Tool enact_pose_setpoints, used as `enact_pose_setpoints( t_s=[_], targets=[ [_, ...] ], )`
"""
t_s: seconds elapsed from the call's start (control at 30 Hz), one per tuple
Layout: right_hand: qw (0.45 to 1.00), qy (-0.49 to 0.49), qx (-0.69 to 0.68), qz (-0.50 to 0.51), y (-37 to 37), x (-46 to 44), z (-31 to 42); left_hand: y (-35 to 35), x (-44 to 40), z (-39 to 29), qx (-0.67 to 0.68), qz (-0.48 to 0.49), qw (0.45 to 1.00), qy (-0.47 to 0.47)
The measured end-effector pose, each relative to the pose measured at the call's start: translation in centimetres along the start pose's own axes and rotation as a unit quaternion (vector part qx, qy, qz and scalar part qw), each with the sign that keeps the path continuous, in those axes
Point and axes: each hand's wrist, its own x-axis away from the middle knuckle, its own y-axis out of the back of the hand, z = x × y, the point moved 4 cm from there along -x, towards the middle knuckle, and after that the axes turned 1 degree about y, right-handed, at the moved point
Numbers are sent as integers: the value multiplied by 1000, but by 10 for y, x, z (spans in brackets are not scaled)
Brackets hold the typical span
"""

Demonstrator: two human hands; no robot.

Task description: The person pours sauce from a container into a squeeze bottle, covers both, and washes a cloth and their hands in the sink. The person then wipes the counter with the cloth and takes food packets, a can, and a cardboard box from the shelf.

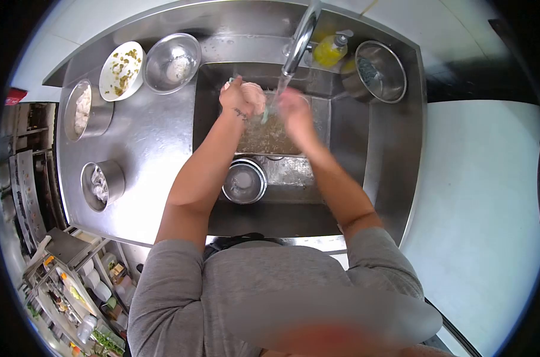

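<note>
My left hand (234, 97) is wrapped round a pale pinkish, rounded object (254, 99) over the sink (341, 149); what it is cannot be made out. A bit of pale green material hangs beneath it. Just right of the faucet's stream, my right hand (292, 107) is smeared by motion, its fingers unclear. The curved metal faucet (301, 38) reaches over the sink from the back. Below both hands lies a rectangular tray (267, 135) of cloudy water with small bits in it. Nearer to me in the sink stands a round metal bowl (244, 182).
On the left counter (157, 143) are a white bowl with green bits (122, 71), a metal bowl (172, 63) and two metal pots (103, 113), (112, 177). A yellow soap bottle (330, 51) and a metal pot (392, 71) stand at the back right.
</note>
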Motion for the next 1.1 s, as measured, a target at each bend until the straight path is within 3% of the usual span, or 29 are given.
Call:
enact_pose_setpoints(
  t_s=[0.03, 0.07, 0.17, 0.23, 0.33, 0.53, 0.63, 0.67, 0.77, 0.8, 0.93, 1.03, 1.1],
  targets=[
    [898, -278, -333, -74, 33, -34, 29, -4, 10, -1, -6, 30, 1000, 5],
    [870, -289, -386, -101, 53, -62, 30, -2, 12, 9, -3, -10, 1000, -7],
    [754, -243, -587, -163, 78, -125, 47, 20, 21, 39, 12, 95, 983, 156],
    [687, -202, -667, -206, 86, -146, 62, 35, 36, 48, -42, 71, 989, 123],
    [709, -284, -608, -217, 107, -144, 10, 46, 70, 36, -112, 16, 987, 116],
    [811, -302, -428, -262, 143, -133, -14, 76, 110, -2, -146, -28, 985, 86],
    [837, -276, -380, -280, 130, -127, -15, 81, 112, 1, -137, -20, 986, 87],
    [865, -275, -302, -291, 123, -122, -7, 83, 110, 4, -141, -9, 986, 89],
    [857, -250, -321, -316, 107, -127, 0, 78, 113, 8, -145, 19, 986, 80],
    [841, -288, -351, -293, 110, -133, -3, 72, 120, 3, -144, 21, 987, 67],
    [818, -229, -427, -311, 124, -143, -8, 62, 152, -28, -143, 36, 989, 20],
    [873, -210, -329, -291, 111, -142, -9, 65, 167, -50, -159, 33, 986, -24],
    [837, -238, -446, -209, 101, -138, -7, 72, 163, -72, -184, 57, 977, -87]
  ],
)
